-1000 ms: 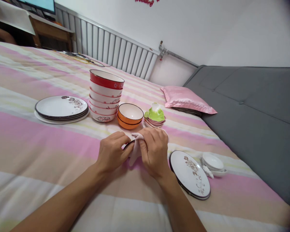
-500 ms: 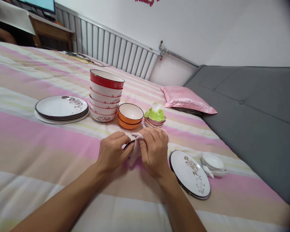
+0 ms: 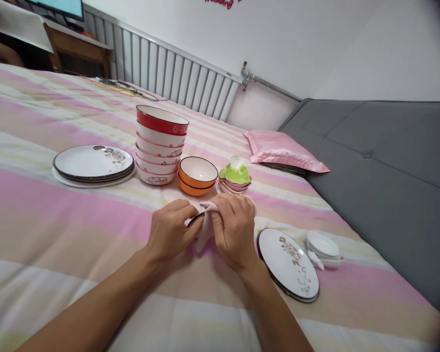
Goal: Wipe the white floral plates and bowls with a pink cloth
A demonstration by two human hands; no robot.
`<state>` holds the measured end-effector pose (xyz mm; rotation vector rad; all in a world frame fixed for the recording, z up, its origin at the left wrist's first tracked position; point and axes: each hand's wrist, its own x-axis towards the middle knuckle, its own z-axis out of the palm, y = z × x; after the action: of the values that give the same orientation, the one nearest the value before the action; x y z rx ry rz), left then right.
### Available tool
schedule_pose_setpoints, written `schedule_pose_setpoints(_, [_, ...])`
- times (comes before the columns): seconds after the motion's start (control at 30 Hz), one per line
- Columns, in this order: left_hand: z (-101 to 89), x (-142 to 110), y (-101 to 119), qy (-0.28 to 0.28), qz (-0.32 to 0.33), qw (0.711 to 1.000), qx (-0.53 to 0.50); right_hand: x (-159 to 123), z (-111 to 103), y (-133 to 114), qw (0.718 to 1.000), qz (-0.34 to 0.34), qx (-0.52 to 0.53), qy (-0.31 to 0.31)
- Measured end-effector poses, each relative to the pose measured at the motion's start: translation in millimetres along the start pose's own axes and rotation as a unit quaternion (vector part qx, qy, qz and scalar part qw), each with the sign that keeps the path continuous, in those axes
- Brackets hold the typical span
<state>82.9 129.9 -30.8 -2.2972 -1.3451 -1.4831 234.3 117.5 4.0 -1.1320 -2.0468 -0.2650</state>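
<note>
A dark-rimmed plate (image 3: 195,218) is tilted up between my hands, and most of it is hidden behind them. My left hand (image 3: 171,229) is closed on its left edge. With closed fingers my right hand (image 3: 235,227) pinches a pale pink cloth (image 3: 204,232) folded over the plate's rim. Just beyond my hands stand two orange bowls (image 3: 197,187), one in the other, and a pile of leaf-shaped dishes (image 3: 236,174) with a green one near the top. Right of my right hand lies a pile of floral plates (image 3: 289,264).
A tall stack of red and white bowls (image 3: 157,159) rises behind my left hand. Left of it sits another plate stack (image 3: 91,164). Small white dishes (image 3: 323,245) are at the right. Farther back are a pink pillow (image 3: 284,150), grey headboard (image 3: 374,171) and cables (image 3: 126,89).
</note>
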Motion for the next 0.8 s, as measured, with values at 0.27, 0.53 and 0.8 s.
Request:
schedule_pose_setpoints(0.27, [-0.1,0.6,-0.1,0.000,-0.010,1.000,-0.008,-0.7,0.6,0.5,1.000,0.001,-0.005,0.005])
schedule_pose_setpoints(0.53, [-0.9,0.1,0.1,-0.004,-0.010,1.000,-0.005,-0.5,0.6,-0.5,1.000,-0.003,-0.007,0.008])
schedule_pose_setpoints(0.8, [0.4,0.1,-0.4,0.000,-0.008,1.000,-0.008,-0.9,0.9,0.2,1.000,0.001,-0.004,0.004])
